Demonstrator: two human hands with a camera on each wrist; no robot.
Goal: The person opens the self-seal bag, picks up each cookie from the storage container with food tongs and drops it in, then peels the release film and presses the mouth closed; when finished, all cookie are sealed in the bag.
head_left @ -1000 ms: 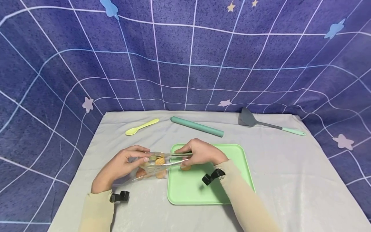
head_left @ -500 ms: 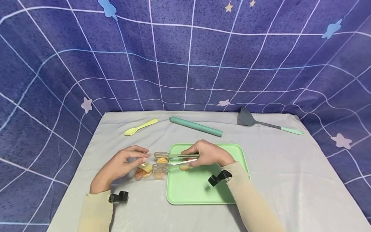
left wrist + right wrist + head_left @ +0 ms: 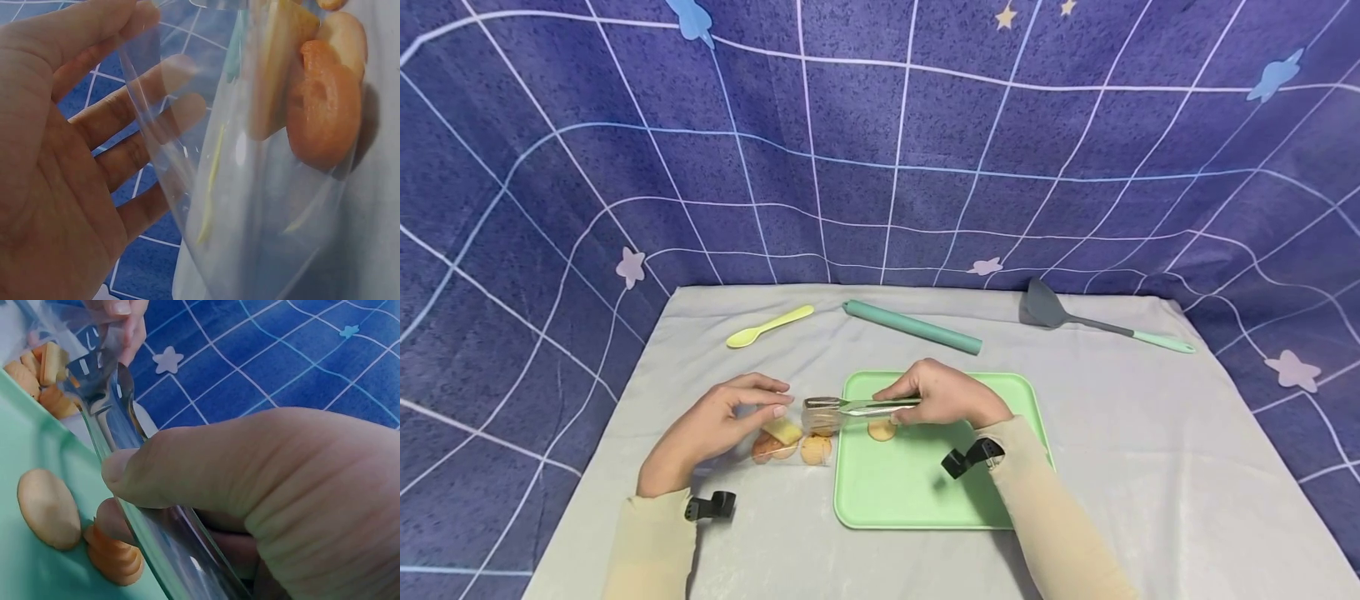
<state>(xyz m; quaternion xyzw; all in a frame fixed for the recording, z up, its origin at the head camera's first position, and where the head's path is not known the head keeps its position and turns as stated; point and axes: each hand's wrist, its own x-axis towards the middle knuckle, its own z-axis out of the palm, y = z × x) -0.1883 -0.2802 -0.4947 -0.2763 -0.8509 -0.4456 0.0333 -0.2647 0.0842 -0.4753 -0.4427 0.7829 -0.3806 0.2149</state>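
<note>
Silver metal tongs (image 3: 872, 408) lie nearly level in the right hand (image 3: 942, 393), their 2 arms close together, tips leftward at a clear plastic bag (image 3: 269, 206); whether they are inside it is hard to tell. The left hand (image 3: 722, 421) pinches the bag's edge. Inside sit a yellow wedge (image 3: 783, 430), an orange-brown rounded piece (image 3: 325, 115) and a ridged golden piece (image 3: 816, 450), among others. Just beside, a light green rectangular tray (image 3: 925, 500) bears 1 flat, pale tan oval (image 3: 49, 508) and 1 ridged orange piece (image 3: 115, 557).
</note>
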